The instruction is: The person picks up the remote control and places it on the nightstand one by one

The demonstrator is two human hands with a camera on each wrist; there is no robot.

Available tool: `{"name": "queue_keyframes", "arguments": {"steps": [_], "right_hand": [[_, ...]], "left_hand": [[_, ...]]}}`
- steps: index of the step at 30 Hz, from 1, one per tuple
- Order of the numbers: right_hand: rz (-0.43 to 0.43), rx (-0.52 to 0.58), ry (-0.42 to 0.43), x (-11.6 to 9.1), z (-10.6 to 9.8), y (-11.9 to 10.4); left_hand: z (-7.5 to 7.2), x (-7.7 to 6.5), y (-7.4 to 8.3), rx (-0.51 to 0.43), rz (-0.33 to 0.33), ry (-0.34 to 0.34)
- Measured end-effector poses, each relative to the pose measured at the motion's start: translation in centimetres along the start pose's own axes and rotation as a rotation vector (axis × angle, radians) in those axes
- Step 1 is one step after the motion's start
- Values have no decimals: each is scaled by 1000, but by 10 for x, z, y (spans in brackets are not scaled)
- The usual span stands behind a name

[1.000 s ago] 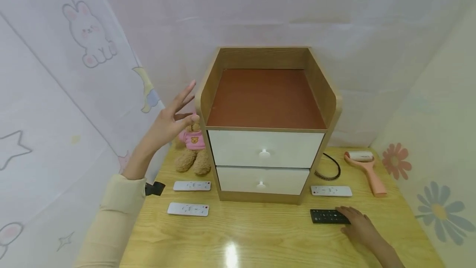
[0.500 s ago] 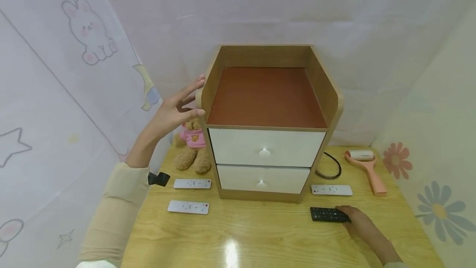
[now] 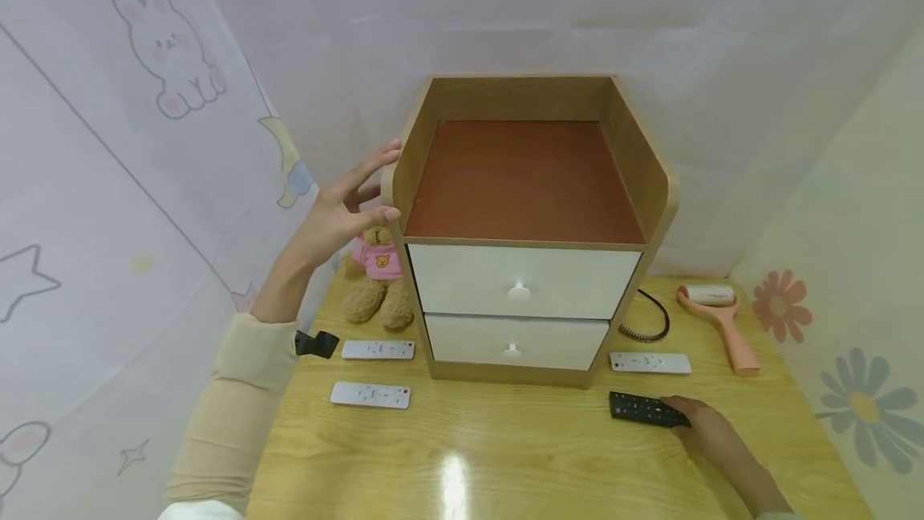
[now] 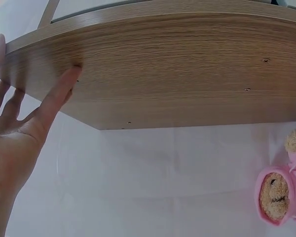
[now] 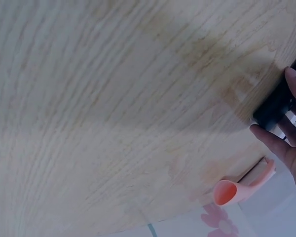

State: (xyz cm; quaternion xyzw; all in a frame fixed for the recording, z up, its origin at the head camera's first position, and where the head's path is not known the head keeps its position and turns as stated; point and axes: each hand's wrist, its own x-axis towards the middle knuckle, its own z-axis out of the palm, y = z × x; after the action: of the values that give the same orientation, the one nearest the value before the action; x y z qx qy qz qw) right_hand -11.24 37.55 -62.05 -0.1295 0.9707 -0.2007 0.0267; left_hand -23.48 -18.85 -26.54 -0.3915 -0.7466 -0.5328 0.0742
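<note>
The small wooden cabinet (image 3: 527, 191) has two white drawers and a brown top between raised sides. My left hand (image 3: 328, 223) is at its upper left side, fingers spread; in the left wrist view, a fingertip meets the wood-grain side panel (image 4: 187, 74). At the table's right, my right hand (image 3: 711, 432) pinches one end of a black remote control (image 3: 648, 408). From the right wrist view, thumb and fingers hold the remote (image 5: 276, 104) from both sides, its end seemingly just off the table. The palm hides part of the remote.
White remotes (image 3: 378, 350) lie left of the cabinet, another white remote (image 3: 650, 363) to its right. A teddy bear (image 3: 380, 279) in pink sits beside the left wall. On the right are a pink lint roller (image 3: 722, 323) and a black coiled cord (image 3: 653, 327).
My left hand has moved right, from beside the cabinet to its side panel. The right hand has taken hold of the black remote, which has turned slightly. The head view has shifted a little.
</note>
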Motion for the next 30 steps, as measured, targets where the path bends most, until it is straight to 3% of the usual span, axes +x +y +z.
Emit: {"name": "queue_keyframes", "arguments": {"steps": [9, 22, 25, 30], "right_hand": [[43, 70, 113, -19, -17, -9], [-86, -47, 492, -22, -77, -27], [-81, -29, 538, -21, -90, -32], [12, 60, 563, -19, -112, -44]], "left_hand": [[4, -1, -2, -47, -17, 19], [7, 1, 1, -64, -36, 23], [8, 1, 1, -55, -30, 24], [8, 2, 2, -44, -22, 18]]}}
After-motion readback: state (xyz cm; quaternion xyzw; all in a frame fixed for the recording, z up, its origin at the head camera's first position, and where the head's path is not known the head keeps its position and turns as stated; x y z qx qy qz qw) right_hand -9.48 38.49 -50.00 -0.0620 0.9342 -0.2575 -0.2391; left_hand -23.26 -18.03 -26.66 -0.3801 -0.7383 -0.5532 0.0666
